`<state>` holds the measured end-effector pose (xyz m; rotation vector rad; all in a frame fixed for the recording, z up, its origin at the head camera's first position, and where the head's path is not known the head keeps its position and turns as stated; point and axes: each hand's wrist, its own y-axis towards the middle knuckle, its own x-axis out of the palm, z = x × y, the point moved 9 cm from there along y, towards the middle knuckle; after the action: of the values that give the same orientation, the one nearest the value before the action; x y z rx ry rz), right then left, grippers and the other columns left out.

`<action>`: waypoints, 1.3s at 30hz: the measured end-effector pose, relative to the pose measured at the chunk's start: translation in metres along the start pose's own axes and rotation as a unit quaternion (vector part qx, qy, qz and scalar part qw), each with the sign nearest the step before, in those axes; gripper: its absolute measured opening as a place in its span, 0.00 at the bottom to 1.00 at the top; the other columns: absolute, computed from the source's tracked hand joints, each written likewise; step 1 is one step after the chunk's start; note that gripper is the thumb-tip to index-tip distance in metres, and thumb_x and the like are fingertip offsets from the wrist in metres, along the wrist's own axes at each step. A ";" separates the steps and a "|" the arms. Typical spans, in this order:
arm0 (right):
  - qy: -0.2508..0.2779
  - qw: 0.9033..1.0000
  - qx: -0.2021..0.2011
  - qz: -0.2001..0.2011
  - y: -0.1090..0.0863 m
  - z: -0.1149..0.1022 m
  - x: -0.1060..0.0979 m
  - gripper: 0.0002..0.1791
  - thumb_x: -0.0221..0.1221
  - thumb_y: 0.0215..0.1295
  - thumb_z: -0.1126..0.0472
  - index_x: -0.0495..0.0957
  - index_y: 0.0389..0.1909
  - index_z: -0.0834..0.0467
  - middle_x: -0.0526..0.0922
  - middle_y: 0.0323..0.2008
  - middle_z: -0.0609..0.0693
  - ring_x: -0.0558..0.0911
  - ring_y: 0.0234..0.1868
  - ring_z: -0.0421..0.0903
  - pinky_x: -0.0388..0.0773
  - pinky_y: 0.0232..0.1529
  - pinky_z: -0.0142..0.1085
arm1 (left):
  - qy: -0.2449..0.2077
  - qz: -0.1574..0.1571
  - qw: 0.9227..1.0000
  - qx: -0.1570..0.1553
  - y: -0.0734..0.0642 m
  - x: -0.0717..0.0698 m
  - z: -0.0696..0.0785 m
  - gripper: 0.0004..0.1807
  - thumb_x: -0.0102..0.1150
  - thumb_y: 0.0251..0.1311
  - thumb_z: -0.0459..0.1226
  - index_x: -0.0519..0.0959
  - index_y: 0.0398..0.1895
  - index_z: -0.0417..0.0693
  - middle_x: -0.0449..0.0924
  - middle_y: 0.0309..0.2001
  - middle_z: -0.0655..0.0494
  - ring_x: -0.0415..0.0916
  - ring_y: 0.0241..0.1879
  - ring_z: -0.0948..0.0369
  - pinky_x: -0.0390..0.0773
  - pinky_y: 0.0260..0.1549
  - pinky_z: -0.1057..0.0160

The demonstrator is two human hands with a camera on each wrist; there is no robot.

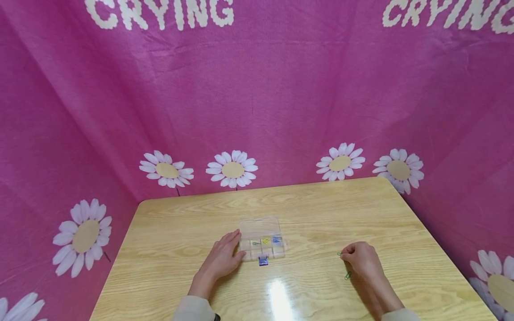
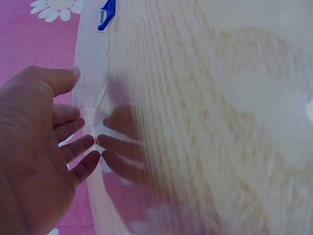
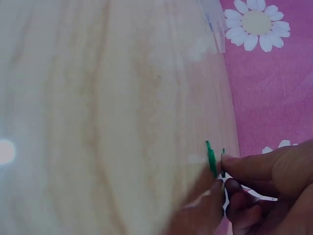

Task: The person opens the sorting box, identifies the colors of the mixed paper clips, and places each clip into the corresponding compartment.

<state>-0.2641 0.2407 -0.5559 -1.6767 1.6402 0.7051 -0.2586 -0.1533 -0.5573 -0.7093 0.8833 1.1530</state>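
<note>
A clear plastic box [image 1: 260, 226] lies with its lid raised back on the table. Inside its compartments are a green paper clip [image 1: 256, 243], yellow paper clips [image 1: 266, 240] and blue ones [image 1: 277, 240]. My left hand [image 1: 222, 256] rests along the box's left side, fingers loosely extended and thumb by the front corner. Well to the right, my right hand [image 1: 363, 262] pinches a green paper clip [image 3: 223, 160] between thumb and fingertip, low over the table. A second green paper clip [image 1: 347, 276] lies on the wood just nearer than that hand.
The box's blue latch [image 1: 263, 261] sticks out at its front. Under everything is a light wood table [image 1: 313, 214] with a bright reflection near the front. Pink cloth [image 1: 257, 102] with daisies hangs behind and at both sides.
</note>
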 end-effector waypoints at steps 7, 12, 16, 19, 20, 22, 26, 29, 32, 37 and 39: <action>0.005 1.000 0.003 -0.012 0.000 -0.003 -0.002 0.04 0.69 0.61 0.66 0.85 0.27 0.60 0.85 0.27 0.47 0.79 0.30 0.46 0.75 0.32 0.40 | -0.004 -0.002 1.000 -0.002 0.000 0.001 0.001 0.35 0.60 0.72 0.45 0.67 0.75 0.36 0.62 0.77 0.45 0.58 0.76 0.46 0.60 0.72 0.42; 0.029 0.999 0.013 -0.013 0.002 0.000 0.000 0.05 0.68 0.62 0.66 0.85 0.27 0.61 0.84 0.27 0.47 0.78 0.30 0.46 0.74 0.32 0.39 | -0.005 0.001 1.000 -0.008 -0.001 -0.001 0.000 0.34 0.60 0.72 0.45 0.67 0.75 0.36 0.63 0.77 0.46 0.58 0.76 0.47 0.60 0.72 0.43; 0.032 0.999 0.010 0.003 0.002 0.002 -0.001 0.05 0.69 0.61 0.66 0.86 0.26 0.59 0.86 0.27 0.48 0.79 0.32 0.46 0.74 0.35 0.40 | -0.002 0.003 1.000 -0.009 -0.001 -0.002 0.001 0.34 0.60 0.72 0.44 0.67 0.75 0.35 0.63 0.77 0.45 0.58 0.76 0.46 0.60 0.72 0.42; 0.028 0.999 0.004 0.023 0.000 0.003 -0.002 0.05 0.70 0.60 0.66 0.87 0.25 0.59 0.87 0.27 0.49 0.80 0.33 0.46 0.76 0.38 0.42 | -0.002 0.003 1.000 -0.009 -0.002 -0.001 0.001 0.34 0.60 0.72 0.44 0.67 0.75 0.35 0.63 0.77 0.45 0.58 0.76 0.46 0.60 0.72 0.41; 0.025 0.999 0.003 0.029 -0.001 0.003 -0.003 0.05 0.70 0.59 0.66 0.87 0.25 0.58 0.87 0.27 0.49 0.81 0.33 0.47 0.76 0.39 0.43 | -0.002 0.002 1.000 -0.010 -0.002 -0.001 0.001 0.34 0.60 0.72 0.44 0.67 0.75 0.35 0.63 0.77 0.45 0.58 0.76 0.46 0.60 0.72 0.42; 0.018 0.999 0.000 0.040 -0.002 0.003 -0.004 0.06 0.71 0.59 0.66 0.86 0.24 0.58 0.87 0.27 0.49 0.82 0.33 0.47 0.77 0.39 0.44 | -0.001 0.003 1.000 -0.009 -0.002 0.000 0.001 0.34 0.60 0.71 0.44 0.68 0.74 0.35 0.63 0.77 0.45 0.59 0.76 0.46 0.60 0.72 0.42; 0.003 0.999 -0.010 0.047 -0.004 0.000 -0.004 0.07 0.71 0.58 0.66 0.86 0.22 0.58 0.87 0.26 0.49 0.82 0.31 0.47 0.78 0.36 0.43 | 0.003 0.010 1.000 -0.001 -0.002 -0.001 0.002 0.34 0.61 0.71 0.44 0.68 0.74 0.34 0.64 0.76 0.44 0.60 0.75 0.45 0.61 0.71 0.42; -0.002 0.999 -0.015 0.037 -0.004 -0.003 -0.003 0.09 0.69 0.60 0.67 0.85 0.21 0.58 0.85 0.24 0.48 0.79 0.29 0.45 0.76 0.32 0.40 | 0.002 0.011 1.000 0.000 -0.002 -0.002 0.003 0.34 0.61 0.71 0.44 0.68 0.74 0.34 0.64 0.76 0.44 0.60 0.75 0.45 0.61 0.71 0.42; -0.006 1.000 -0.017 0.021 -0.004 -0.002 -0.001 0.09 0.67 0.61 0.68 0.84 0.21 0.59 0.83 0.23 0.46 0.77 0.27 0.44 0.74 0.29 0.38 | 0.002 0.006 1.000 -0.006 -0.001 0.000 0.002 0.34 0.60 0.71 0.45 0.67 0.75 0.36 0.63 0.77 0.45 0.59 0.76 0.46 0.60 0.72 0.42; -0.017 1.000 -0.021 -0.010 -0.005 -0.001 0.004 0.10 0.65 0.65 0.68 0.82 0.23 0.59 0.80 0.22 0.46 0.75 0.24 0.44 0.73 0.26 0.37 | 0.002 0.000 1.000 -0.014 -0.001 0.001 0.002 0.35 0.60 0.72 0.45 0.67 0.76 0.37 0.62 0.78 0.46 0.58 0.77 0.47 0.59 0.73 0.42; -0.026 0.999 -0.022 -0.022 -0.005 -0.001 0.006 0.10 0.63 0.67 0.67 0.81 0.25 0.59 0.79 0.23 0.47 0.74 0.24 0.44 0.72 0.26 0.38 | 0.001 0.001 1.000 -0.011 -0.001 0.001 0.003 0.35 0.60 0.72 0.45 0.67 0.75 0.36 0.63 0.77 0.46 0.58 0.76 0.46 0.59 0.72 0.41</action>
<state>-0.2587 0.2362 -0.5599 -1.7060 1.5586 0.7626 -0.2573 -0.1506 -0.5567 -0.7279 0.8743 1.1657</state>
